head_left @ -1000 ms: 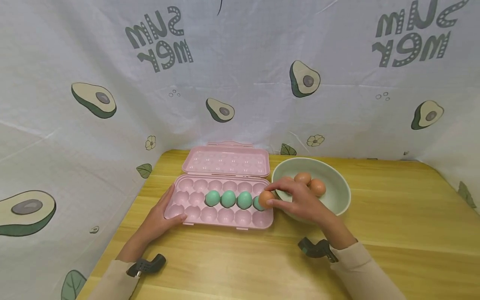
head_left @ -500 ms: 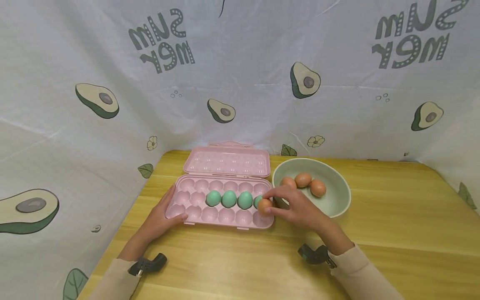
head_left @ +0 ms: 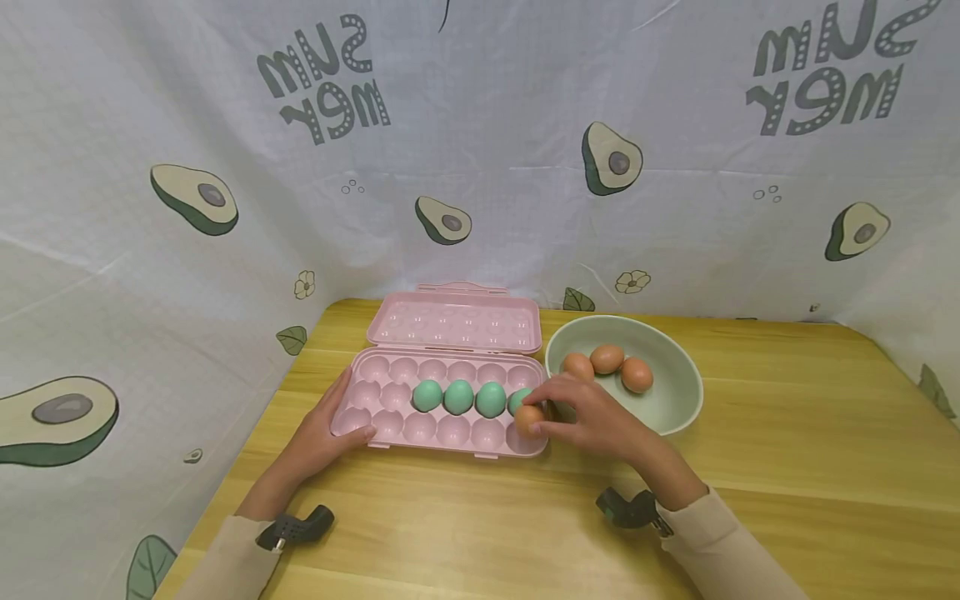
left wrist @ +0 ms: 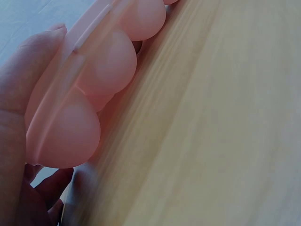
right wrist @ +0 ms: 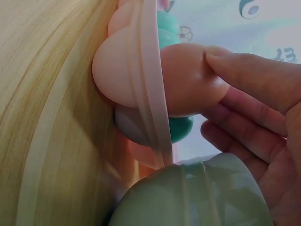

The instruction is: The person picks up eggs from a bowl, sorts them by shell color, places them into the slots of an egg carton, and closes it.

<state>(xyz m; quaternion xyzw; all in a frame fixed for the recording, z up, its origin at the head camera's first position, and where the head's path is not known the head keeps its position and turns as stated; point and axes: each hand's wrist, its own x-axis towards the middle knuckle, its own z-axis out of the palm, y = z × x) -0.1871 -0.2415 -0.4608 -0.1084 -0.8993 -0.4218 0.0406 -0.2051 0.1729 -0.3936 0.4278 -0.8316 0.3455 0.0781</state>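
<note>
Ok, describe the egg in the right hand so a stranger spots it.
On the wooden table, find the open pink egg box beside the green bowl. At the box's near right corner, the right hand pinches one egg. It's brown, unlike the green eggs in the row behind it, and held, unlike the brown eggs lying in the bowl.

White cloth b/g [head_left: 510, 92], head view: "SUMMER" x2, mirror-reversed, split SUM / MER over 2 lines, grey-green; L print [head_left: 327, 90] & R print [head_left: 828, 83], both up top. R wrist view: lettering [right wrist: 285, 55] too small to read.
</note>
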